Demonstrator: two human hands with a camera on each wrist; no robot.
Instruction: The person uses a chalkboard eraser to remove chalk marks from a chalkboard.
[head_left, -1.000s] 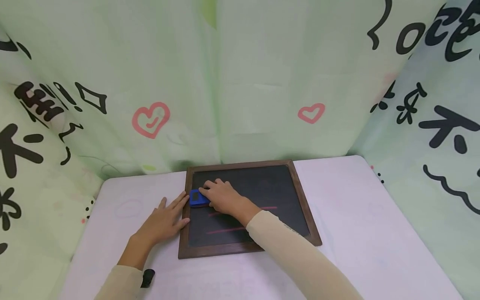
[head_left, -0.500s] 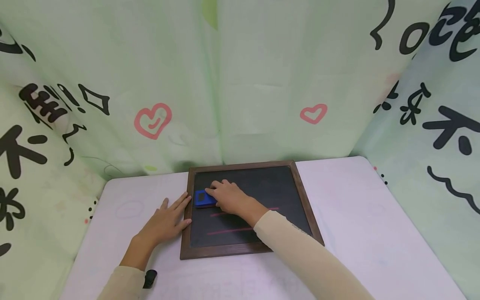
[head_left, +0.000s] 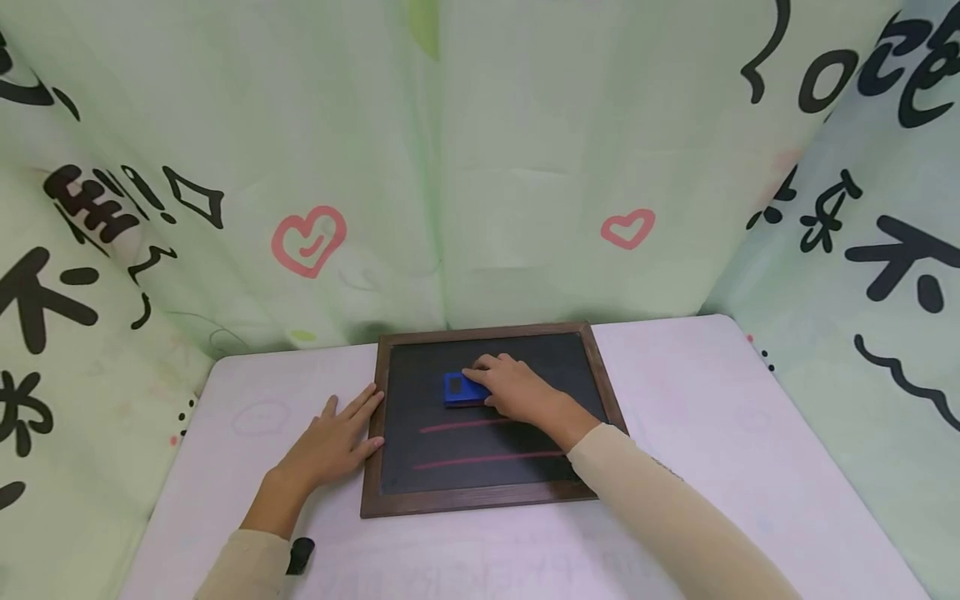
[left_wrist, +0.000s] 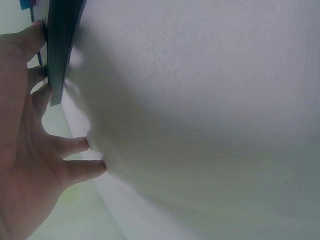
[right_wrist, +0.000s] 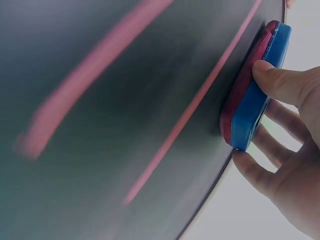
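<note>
A chalkboard (head_left: 540,367) in a brown wooden frame lies on the table. Two pink chalk lines (head_left: 480,461) run across its lower half. My right hand (head_left: 517,389) grips a blue chalkboard eraser (head_left: 455,390) on the upper part of the board. In the right wrist view the eraser (right_wrist: 247,117) shows a dark red felt side against the board, with thumb and fingers around its blue body. My left hand (head_left: 330,446) rests at the board's left edge with fingers spread; in the left wrist view some fingertips touch the frame (left_wrist: 62,45) and others the tablecloth.
The table (head_left: 720,417) has a pale cloth and extends on both sides of the board. Light green curtains (head_left: 517,208) with hearts and black lettering stand behind and beside it. A black object (head_left: 301,556) sits by the left wrist.
My right hand has moved the eraser rightward from the board's left edge towards its upper middle. More of the pink lines shows. The left hand stays at the frame.
</note>
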